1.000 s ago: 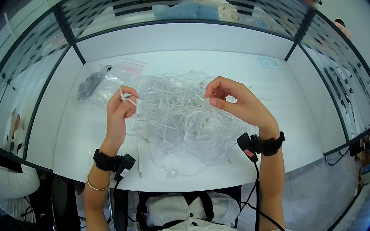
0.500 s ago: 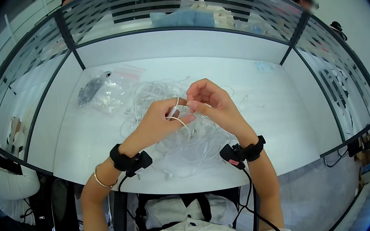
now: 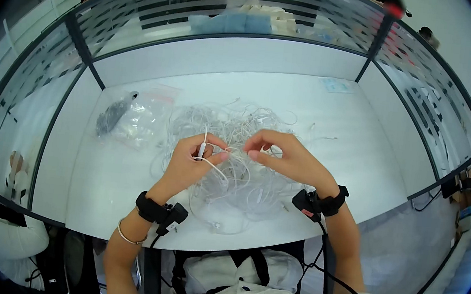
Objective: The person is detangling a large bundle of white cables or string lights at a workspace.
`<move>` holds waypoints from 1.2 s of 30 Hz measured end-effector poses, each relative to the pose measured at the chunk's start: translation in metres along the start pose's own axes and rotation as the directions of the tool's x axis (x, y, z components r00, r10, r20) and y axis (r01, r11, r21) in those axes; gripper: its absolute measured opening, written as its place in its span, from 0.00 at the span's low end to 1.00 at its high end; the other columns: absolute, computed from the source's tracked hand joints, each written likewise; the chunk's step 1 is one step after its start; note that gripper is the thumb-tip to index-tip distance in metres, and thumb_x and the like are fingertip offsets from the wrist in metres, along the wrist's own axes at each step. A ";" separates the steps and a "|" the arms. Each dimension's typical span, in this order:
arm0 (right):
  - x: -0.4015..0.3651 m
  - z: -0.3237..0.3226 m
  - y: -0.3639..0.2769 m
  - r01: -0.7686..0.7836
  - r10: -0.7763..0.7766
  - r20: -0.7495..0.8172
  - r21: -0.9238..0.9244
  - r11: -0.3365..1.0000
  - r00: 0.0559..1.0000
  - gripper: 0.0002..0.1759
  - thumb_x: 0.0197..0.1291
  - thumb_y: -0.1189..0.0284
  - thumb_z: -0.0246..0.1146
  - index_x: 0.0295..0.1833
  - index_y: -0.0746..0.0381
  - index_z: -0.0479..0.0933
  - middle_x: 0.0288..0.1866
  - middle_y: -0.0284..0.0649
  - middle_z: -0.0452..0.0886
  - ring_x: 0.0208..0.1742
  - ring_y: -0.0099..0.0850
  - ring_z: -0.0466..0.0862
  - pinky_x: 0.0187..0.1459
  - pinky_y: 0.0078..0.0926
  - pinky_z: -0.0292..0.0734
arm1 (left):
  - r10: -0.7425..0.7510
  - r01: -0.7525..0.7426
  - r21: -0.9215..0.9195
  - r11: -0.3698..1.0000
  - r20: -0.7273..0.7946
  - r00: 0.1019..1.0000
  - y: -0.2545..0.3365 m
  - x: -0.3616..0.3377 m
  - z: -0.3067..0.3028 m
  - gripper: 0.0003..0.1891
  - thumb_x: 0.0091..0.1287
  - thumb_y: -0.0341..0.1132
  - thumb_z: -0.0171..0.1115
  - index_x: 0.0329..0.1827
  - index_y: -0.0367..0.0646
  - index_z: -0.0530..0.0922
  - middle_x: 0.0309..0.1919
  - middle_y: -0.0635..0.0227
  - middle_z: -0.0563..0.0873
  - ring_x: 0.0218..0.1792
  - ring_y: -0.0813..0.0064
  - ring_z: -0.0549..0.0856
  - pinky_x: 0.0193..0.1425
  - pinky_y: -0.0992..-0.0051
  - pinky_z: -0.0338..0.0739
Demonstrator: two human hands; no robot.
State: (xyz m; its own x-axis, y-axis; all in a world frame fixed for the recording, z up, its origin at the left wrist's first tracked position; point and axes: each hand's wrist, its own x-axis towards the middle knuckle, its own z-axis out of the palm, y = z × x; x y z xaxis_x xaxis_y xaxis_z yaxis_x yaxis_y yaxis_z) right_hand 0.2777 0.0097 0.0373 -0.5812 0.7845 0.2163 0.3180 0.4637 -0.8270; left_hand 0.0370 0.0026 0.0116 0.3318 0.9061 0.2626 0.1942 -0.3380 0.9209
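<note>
My left hand [image 3: 186, 162] is closed on a white earphone cable, with a slim white inline piece [image 3: 201, 149] lying against its fingers. A loop of the same cable hangs below the thumb. To its right, my right hand [image 3: 295, 158] has thumb and index fingertip brought together; what they pinch, if anything, is too thin to make out. Both hands are over a tangled heap of white cables [image 3: 244, 119], which spreads across the middle of the table. Each wrist wears a black strap with a small black box.
The white table [image 3: 361, 167] is enclosed by low partitions with striped glass [image 3: 163, 19]. Clear plastic bags [image 3: 139, 121], one with dark contents, lie at left. A pale blue packet [image 3: 336, 86] is at the back right. Other people are beyond the glass.
My hands have moved apart and lower, the left one to the left and the right one to the right. The left hand keeps the cable and its inline piece.
</note>
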 end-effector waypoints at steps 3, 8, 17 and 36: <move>-0.004 0.002 0.003 0.009 -0.009 0.078 -0.002 1.000 0.997 0.09 0.64 0.69 0.63 0.43 0.63 0.81 0.38 0.34 0.83 0.40 0.23 0.79 0.47 0.24 0.72 | 0.014 -0.015 -0.017 1.000 -0.017 1.000 0.001 -0.001 -0.001 0.05 0.61 0.28 0.68 0.40 0.41 0.83 0.14 0.85 0.60 0.18 0.92 0.58 0.23 0.83 0.51; -0.009 0.003 0.007 -0.029 0.035 -0.107 0.061 0.998 0.994 0.09 0.64 0.68 0.63 0.40 0.64 0.82 0.32 0.32 0.82 0.34 0.21 0.77 0.42 0.20 0.70 | 0.001 0.000 -0.044 0.999 0.026 1.000 0.002 -0.002 0.000 0.06 0.63 0.28 0.66 0.42 0.41 0.83 0.15 0.85 0.59 0.18 0.91 0.57 0.24 0.83 0.51; -0.013 0.006 0.005 -0.022 0.035 -0.072 0.167 0.986 0.997 0.08 0.62 0.68 0.65 0.38 0.62 0.80 0.28 0.28 0.78 0.29 0.17 0.72 0.34 0.18 0.67 | -0.078 0.083 -0.071 0.994 0.076 0.994 0.008 -0.003 0.001 0.06 0.64 0.29 0.65 0.43 0.42 0.83 0.14 0.87 0.60 0.18 0.92 0.56 0.23 0.82 0.49; -0.010 0.003 0.015 0.031 0.006 -0.298 0.120 0.992 0.954 0.09 0.64 0.67 0.63 0.37 0.62 0.76 0.24 0.27 0.74 0.24 0.15 0.70 0.29 0.17 0.66 | 0.018 -0.015 -0.222 0.975 0.008 1.000 0.004 -0.007 -0.010 0.04 0.63 0.31 0.62 0.31 0.41 0.77 0.22 0.81 0.72 0.23 0.91 0.65 0.27 0.85 0.56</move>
State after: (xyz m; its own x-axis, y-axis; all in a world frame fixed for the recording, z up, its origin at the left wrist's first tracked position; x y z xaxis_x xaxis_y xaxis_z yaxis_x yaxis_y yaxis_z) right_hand 0.2858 0.0079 0.0210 -0.3291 0.8746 0.3560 0.2078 0.4349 -0.8762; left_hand 0.0260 -0.0021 0.0162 0.3424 0.8980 0.2765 -0.0205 -0.2870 0.9577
